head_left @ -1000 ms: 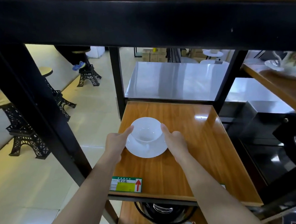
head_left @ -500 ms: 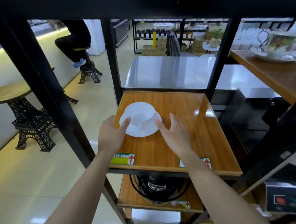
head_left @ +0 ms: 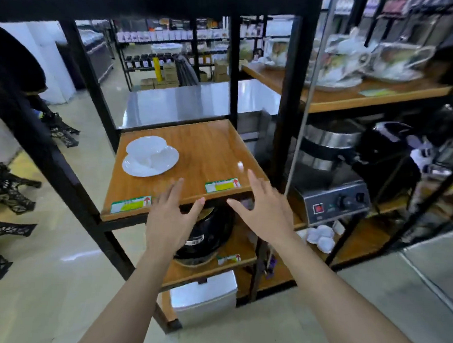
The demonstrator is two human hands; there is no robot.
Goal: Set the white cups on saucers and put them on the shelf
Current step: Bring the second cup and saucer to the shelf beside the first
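A white cup [head_left: 146, 146] sits on a white saucer [head_left: 165, 160] at the left of the wooden shelf [head_left: 210, 154]. Nothing touches them. My left hand [head_left: 169, 218] hovers in front of the shelf's front edge, fingers spread and empty. My right hand [head_left: 266, 212] is beside it to the right, also spread and empty, just below the shelf's front right corner. Both hands are well clear of the cup.
Black metal uprights [head_left: 289, 96] frame the shelf. A black pot [head_left: 206, 233] stands on the shelf below. To the right are a steel appliance [head_left: 334, 200] and, higher up, patterned cups and a teapot [head_left: 338, 64]. Black stools [head_left: 0, 206] stand on the floor at left.
Both hands let go of the cup and saucer and drew back off the shelf toward me. The view has swung right and pulled away from the shelf.
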